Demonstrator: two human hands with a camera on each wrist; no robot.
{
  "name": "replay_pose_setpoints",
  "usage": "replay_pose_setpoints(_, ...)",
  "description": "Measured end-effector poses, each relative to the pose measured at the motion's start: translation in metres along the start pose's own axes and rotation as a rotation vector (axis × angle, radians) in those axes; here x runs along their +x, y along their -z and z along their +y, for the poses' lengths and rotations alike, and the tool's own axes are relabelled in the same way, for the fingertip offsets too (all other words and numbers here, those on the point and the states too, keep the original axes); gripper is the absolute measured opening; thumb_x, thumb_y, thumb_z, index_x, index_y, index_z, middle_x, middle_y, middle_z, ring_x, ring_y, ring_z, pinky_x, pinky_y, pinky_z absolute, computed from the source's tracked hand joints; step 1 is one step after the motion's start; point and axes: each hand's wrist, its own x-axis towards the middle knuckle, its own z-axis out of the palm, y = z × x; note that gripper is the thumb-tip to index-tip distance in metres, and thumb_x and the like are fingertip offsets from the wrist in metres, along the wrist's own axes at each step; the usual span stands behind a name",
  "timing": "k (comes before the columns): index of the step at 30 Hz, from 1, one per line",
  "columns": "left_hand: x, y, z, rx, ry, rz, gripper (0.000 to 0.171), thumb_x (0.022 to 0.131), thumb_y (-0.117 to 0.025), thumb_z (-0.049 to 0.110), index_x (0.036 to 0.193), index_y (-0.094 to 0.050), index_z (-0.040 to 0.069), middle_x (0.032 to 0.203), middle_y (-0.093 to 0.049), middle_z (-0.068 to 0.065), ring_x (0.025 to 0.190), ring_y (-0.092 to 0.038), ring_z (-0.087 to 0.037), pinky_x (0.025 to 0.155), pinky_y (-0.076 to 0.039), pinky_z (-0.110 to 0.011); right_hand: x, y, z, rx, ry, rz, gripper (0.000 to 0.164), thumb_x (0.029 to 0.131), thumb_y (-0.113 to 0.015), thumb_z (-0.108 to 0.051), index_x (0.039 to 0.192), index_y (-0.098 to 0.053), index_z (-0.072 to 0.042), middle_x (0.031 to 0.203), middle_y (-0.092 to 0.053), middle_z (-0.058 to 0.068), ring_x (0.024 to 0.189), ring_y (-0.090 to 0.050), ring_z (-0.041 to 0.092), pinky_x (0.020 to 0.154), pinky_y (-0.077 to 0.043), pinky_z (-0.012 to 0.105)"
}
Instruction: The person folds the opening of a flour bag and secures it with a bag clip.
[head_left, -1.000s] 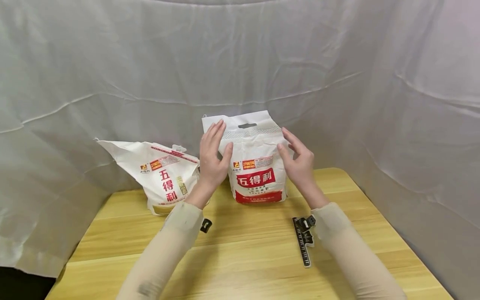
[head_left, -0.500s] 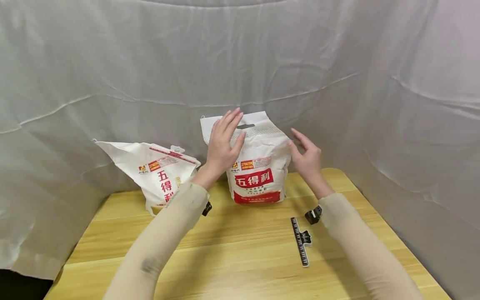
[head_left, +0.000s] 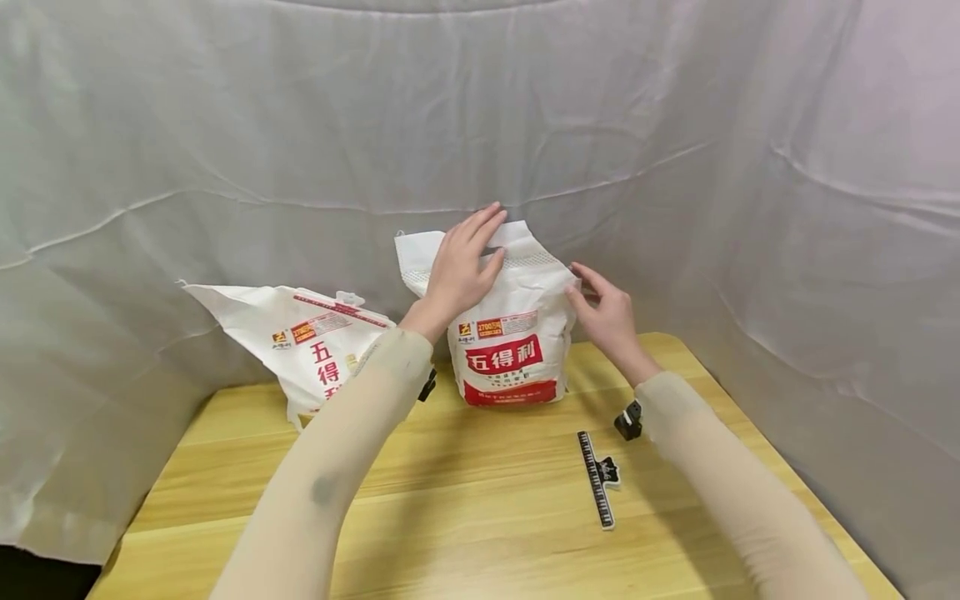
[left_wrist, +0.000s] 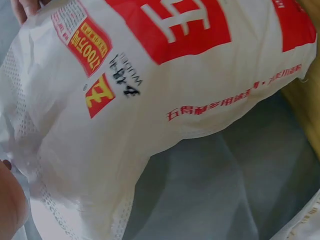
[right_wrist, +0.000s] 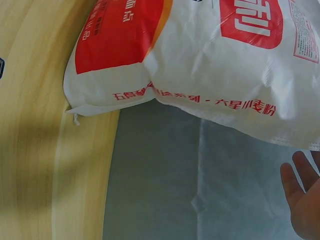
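Note:
A white flour bag with red print stands upright at the back of the table, its handle strip bent up at the top. My left hand lies over that strip with straight fingers, partly covering the handle hole. At the bag's upper right corner is my right hand, fingertips right at the edge; the right wrist view shows its fingers spread beside the bag. In the left wrist view the bag's side fills most of the picture, with part of the left thumb at the left edge.
A second flour bag, its top folded to a point, stands at the left, partly behind my left sleeve. A black-and-white piano-key clip lies on the wooden table at front right. A grey curtain encloses the back and sides.
My left hand has moved right along the bag's top, from its left corner to the handle hole. The right hand moved slightly away, then back to the bag's upper right corner.

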Motion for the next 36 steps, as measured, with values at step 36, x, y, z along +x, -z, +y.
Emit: replay_pose_setpoints(36,0.004,-0.006,0.013,-0.007,0.044,0.055,0.020,0.098,-0.073,0.019,0.115,-0.071,0.008,0.113,-0.074,-0.005,0.111,-0.064,-0.025,0.108,-0.042,-0.039,-0.005,-0.009,0.004,-0.084,-0.017,0.031,0.026,0.101,-0.068,-0.014,0.122,-0.064,0.002,0.104,-0.073,0.022,0.089,-0.069,0.033,0.076,-0.054,0.032)
